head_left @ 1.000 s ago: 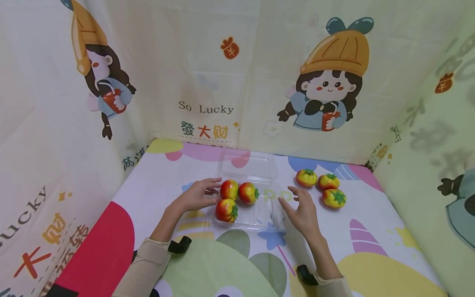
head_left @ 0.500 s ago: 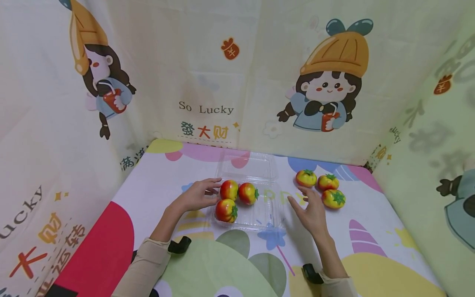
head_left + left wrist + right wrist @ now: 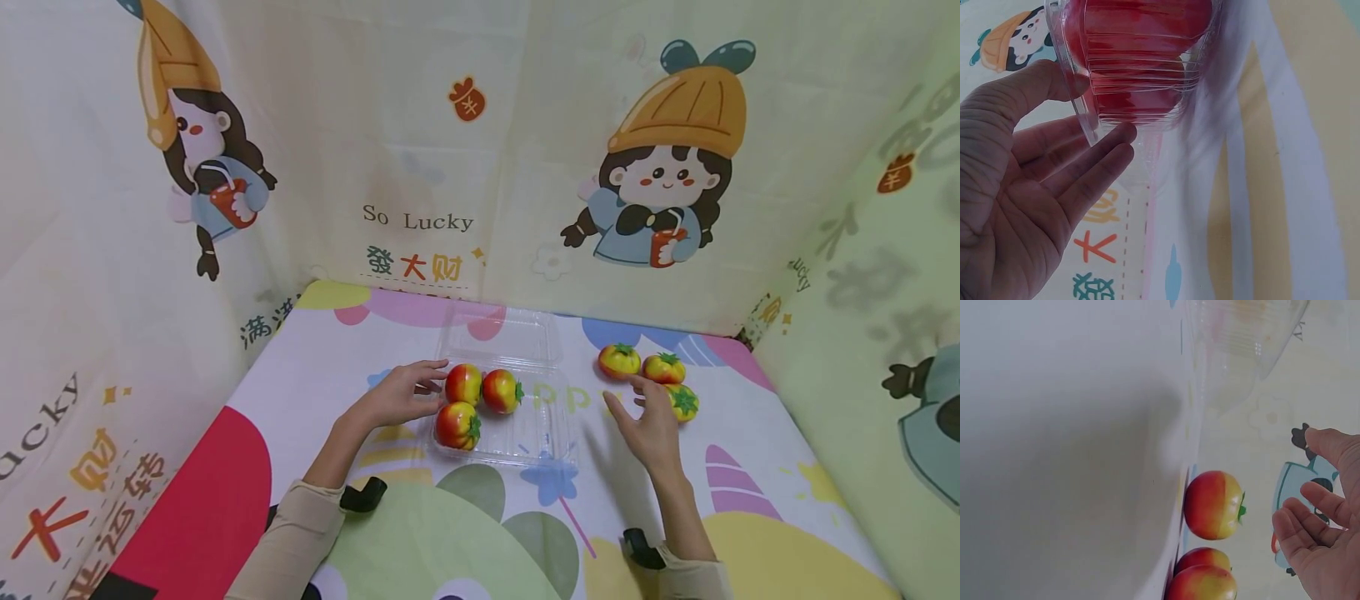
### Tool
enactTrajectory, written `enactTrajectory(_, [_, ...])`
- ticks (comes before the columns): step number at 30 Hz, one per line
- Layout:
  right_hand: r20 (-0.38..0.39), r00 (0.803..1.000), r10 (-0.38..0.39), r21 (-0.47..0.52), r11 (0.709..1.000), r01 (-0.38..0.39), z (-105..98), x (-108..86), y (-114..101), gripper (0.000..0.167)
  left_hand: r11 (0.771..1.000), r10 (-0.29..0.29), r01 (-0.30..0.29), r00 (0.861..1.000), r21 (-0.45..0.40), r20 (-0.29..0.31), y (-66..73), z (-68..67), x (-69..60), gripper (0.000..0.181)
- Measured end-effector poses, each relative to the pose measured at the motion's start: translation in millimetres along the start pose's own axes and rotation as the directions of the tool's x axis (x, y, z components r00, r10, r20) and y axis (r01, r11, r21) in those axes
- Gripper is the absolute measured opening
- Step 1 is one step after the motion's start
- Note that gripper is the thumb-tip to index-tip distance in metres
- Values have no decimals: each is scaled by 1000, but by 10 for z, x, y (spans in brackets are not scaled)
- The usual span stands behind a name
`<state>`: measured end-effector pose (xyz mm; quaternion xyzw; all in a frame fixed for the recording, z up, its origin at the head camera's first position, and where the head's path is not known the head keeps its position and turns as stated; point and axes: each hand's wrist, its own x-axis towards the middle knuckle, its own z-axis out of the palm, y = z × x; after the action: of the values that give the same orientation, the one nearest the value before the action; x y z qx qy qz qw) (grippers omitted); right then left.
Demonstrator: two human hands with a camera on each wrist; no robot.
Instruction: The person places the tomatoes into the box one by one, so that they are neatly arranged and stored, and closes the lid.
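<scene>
Two loosely spread hands (image 3: pixel 397 396) (image 3: pixel 651 427) over brightly printed tabletop (image 3: pixel 315 367), pale cartoon-patterned cloth walls (image 3: pixel 525 167) around.

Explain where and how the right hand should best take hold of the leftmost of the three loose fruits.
Probably the right hand should grip the leftmost fruit around its round middle, coming from above left: it sits leaf-up, its left side is free, and the other two loose fruits sit close on its right.

At centre, the cream backdrop cloth (image 3: pixel 525 167) reads "So Lucky" (image 3: pixel 417 218) above "發大财" (image 3: pixel 414 265); at lower left, cut-off "ucky" (image 3: pixel 39 425) and "大" (image 3: pixel 48 529). A printed red pouch (image 3: pixel 468 100), top centre, bears a yuan-like sign. The tablecloth (image 3: pixel 315 375) shows "PP" (image 3: pixel 543 393), right of centre.
</scene>
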<state>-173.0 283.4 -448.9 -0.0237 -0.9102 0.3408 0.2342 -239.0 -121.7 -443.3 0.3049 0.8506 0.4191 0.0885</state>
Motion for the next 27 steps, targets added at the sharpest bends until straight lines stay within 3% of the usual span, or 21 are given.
enactTrajectory(8, [31,994,106,-49,993,-105,-91,41,46,51,1000,-4,4,1000,-1,4,2,0,-3,54])
enactTrajectory(18, [-25,989,145,-65,987,-146,-196,74,127,51,1000,17,-17,1000,0,2,-18,-5,-2,53])
enactTrajectory(27, [-28,992,120,-107,987,-122,-285,124,235,50,999,38,-38,999,22,4,-27,-8,3,53])
